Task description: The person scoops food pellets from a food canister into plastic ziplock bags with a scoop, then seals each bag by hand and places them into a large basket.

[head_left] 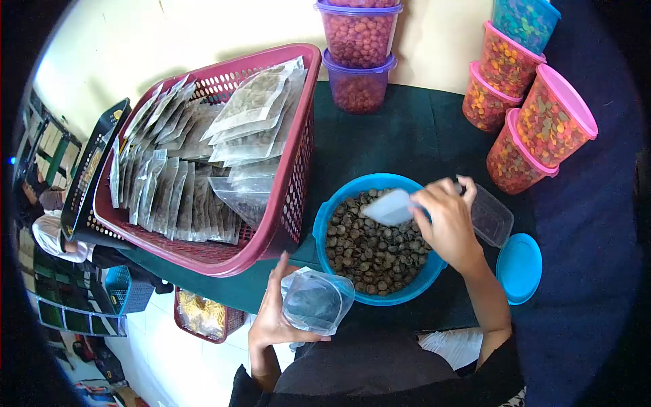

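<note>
A blue basin (pixel 321 245) full of small dark round pieces stands on the dark green cloth. Over its upper right part, my right hand (pixel 447 220) is closed on the handle of a pale translucent scoop (pixel 390 207), whose blade lies over the pieces. To the lower left of the basin, my left hand (pixel 272 319) is wrapped round a clear plastic bag (pixel 315 300), its wide mouth facing up. The bottom of the bag is hidden, and no pieces can be made out inside it.
A maroon basket (pixel 288 169) of filled packets stands at the left. Tubs with purple lids (pixel 356 85) and pink lids (pixel 556 115) are stacked behind and right. A clear container (pixel 491 216) and blue lid (pixel 519 268) lie beside the basin. Another person (pixel 57 237) is at far left.
</note>
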